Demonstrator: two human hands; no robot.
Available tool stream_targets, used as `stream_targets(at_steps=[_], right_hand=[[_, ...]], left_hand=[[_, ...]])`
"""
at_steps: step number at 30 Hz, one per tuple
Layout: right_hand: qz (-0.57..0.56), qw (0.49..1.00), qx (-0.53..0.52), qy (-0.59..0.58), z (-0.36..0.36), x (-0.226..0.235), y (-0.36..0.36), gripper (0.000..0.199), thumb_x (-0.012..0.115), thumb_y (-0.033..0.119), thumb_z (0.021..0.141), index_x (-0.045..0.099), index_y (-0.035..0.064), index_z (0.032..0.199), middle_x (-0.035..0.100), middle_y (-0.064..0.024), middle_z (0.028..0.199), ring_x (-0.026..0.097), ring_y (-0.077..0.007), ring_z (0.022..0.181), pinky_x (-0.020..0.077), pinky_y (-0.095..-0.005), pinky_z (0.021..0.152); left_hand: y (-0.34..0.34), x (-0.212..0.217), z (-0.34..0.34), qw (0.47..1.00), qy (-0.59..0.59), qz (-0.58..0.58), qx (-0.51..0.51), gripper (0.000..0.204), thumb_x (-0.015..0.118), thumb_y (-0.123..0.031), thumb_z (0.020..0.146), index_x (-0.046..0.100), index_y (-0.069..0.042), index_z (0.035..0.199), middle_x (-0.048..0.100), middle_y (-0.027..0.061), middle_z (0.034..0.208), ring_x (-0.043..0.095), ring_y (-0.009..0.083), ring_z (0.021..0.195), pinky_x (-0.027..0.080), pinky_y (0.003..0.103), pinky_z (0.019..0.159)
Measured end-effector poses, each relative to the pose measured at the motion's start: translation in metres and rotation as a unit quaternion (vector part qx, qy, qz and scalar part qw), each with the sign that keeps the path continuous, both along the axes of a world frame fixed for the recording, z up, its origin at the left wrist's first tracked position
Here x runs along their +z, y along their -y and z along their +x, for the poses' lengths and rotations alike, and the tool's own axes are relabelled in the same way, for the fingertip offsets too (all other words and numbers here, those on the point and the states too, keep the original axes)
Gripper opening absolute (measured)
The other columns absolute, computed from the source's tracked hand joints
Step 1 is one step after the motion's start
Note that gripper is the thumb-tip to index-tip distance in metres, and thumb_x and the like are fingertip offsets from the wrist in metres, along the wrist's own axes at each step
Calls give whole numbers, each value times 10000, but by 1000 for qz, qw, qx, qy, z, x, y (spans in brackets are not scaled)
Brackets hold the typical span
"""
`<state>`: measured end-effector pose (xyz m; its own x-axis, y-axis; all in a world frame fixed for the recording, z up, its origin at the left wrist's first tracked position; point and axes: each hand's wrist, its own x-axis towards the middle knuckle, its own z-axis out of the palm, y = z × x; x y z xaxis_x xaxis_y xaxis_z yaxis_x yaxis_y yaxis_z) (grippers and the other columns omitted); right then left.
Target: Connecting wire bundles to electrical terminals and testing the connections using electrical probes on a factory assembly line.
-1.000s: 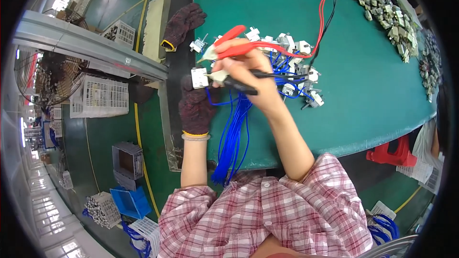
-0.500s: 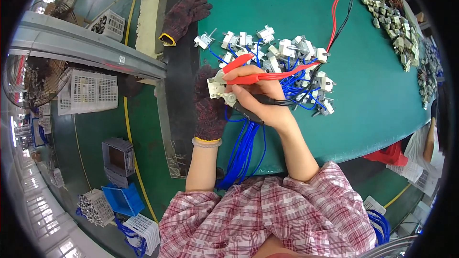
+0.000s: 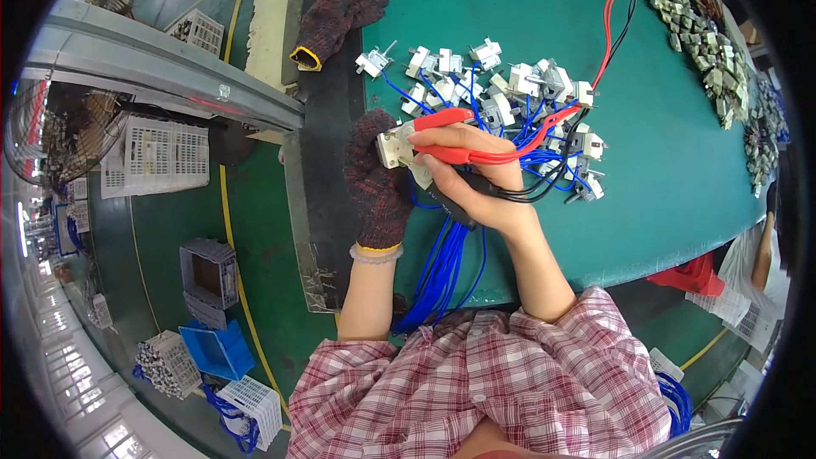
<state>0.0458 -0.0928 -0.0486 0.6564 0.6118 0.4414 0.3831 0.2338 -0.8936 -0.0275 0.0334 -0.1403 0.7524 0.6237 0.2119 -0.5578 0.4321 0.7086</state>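
My left hand (image 3: 374, 191), in a dark knitted glove with a yellow cuff, is closed round a small white switch-like part (image 3: 394, 147). My bare right hand (image 3: 486, 183) grips a pair of alligator clips, one with a red sleeve (image 3: 445, 155) and one with a black sleeve (image 3: 456, 206). The clips' metal jaws are up against the white part; whether they bite on its terminals is hard to make out. Beyond my right hand lies a pile of similar white parts (image 3: 520, 81) with blue wires. A bundle of blue wires (image 3: 438, 276) hangs over the table's near edge.
An empty knitted glove (image 3: 336, 21) lies at the far left of the green tabletop (image 3: 476, 0). Red and black leads (image 3: 605, 42) run back across it. More parts (image 3: 710, 59) are heaped at the far right. A metal beam (image 3: 170, 68) and crates (image 3: 212, 276) stand left.
The view has shifted a little, so the table appears farther right. The white part and clips have turned slightly together; both hands keep their hold.
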Motion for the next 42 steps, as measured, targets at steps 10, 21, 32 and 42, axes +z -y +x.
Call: stream_targets(at_steps=[10, 21, 32, 42], right_hand=[[-17, 999, 39, -6, 4, -1, 3, 254, 652, 11, 808, 674, 8, 1061, 696, -99, 972, 653, -154, 885, 500, -268, 782], [-31, 993, 70, -85, 5, 3, 1, 194, 638, 5, 831, 660, 27, 1023, 686, -68, 959, 643, -119, 844, 505, -264, 756], [-44, 986, 56, -152, 4, 5, -5, 162, 685, 25, 821, 673, 26, 983, 665, -64, 961, 612, -108, 856, 483, -250, 759], [-22, 985, 65, -159, 0, -2, -9, 140, 665, 37, 837, 660, 37, 977, 669, -31, 895, 603, -74, 819, 487, -244, 756]], left_hand=[[-1, 0, -3, 1000, 13, -20, 1, 468, 693, -76, 812, 528, -59, 1250, 551, 86, 1282, 537, 228, 1170, 445, 381, 1000], [-1, 3, -5, 999, -7, 17, 27, 404, 617, 1, 829, 548, -71, 1221, 558, 81, 1260, 541, 224, 1156, 441, 376, 995], [-3, 8, -8, 999, -30, 17, 28, 367, 618, -10, 841, 554, -68, 1198, 561, 79, 1242, 542, 209, 1139, 440, 364, 986], [-21, -13, -17, 990, -108, 86, 21, 367, 564, -154, 917, 500, -7, 1247, 571, 132, 1208, 586, 240, 1048, 482, 374, 909]])
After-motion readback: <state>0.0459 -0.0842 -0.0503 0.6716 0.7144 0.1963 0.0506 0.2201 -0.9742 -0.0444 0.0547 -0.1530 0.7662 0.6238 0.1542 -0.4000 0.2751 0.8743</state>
